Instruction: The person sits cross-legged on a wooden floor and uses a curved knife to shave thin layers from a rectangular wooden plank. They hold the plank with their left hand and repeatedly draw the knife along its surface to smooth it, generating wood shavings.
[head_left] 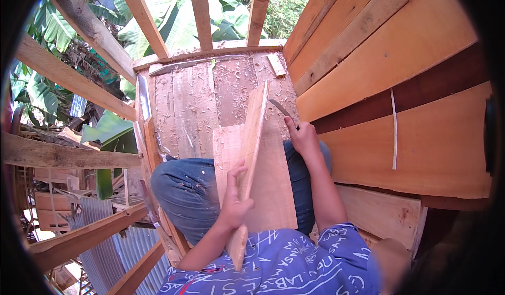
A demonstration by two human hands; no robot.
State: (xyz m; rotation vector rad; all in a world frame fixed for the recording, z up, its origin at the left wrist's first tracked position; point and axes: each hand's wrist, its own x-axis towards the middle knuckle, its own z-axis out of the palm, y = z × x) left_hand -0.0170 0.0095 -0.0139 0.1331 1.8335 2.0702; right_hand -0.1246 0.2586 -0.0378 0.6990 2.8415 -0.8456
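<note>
A narrow wooden plank (pixel 256 124) stands on edge, slanting up and away from my chest. My left hand (pixel 235 197) is closed round its lower part, fingers along the left side. A wide flat board (pixel 273 190) lies across my lap beneath it. My right hand (pixel 304 136) is closed round the handle of a knife (pixel 279 107), whose slim curved blade points up and left. The blade sits just right of the plank, with a gap between them. The knife's handle is mostly hidden in my fist.
Wood shavings cover the plank floor (pixel 184 100). A long blade (pixel 194 63) with a wooden handle lies at its far edge, near a small wood block (pixel 276 64). Wooden rails (pixel 79 155) border the left; a wall of boards (pixel 379 84) rises on the right.
</note>
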